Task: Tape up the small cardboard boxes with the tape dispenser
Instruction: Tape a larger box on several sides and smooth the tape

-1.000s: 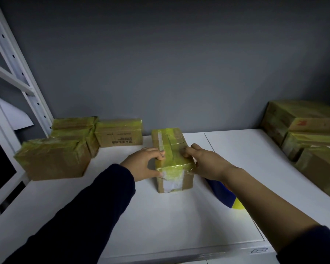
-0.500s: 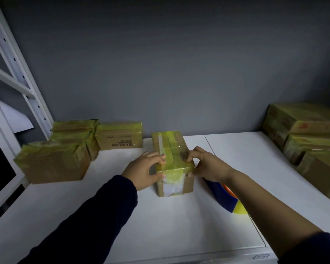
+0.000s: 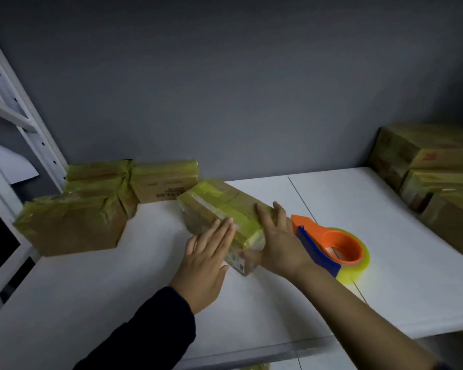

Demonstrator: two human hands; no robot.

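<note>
My left grip (image 3: 206,260) lies flat, open, against the box (image 3: 219,201); my right grip (image 3: 278,244) clasps its near end, dispenser (image 3: 353,240) just right.

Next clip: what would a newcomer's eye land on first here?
The bright orange and blue tape dispenser, with its yellow roll, lies on the white table right of centre. Left of it, both hands work a taped box: the left hand flat against its side, the right hand holding its near end.
</note>
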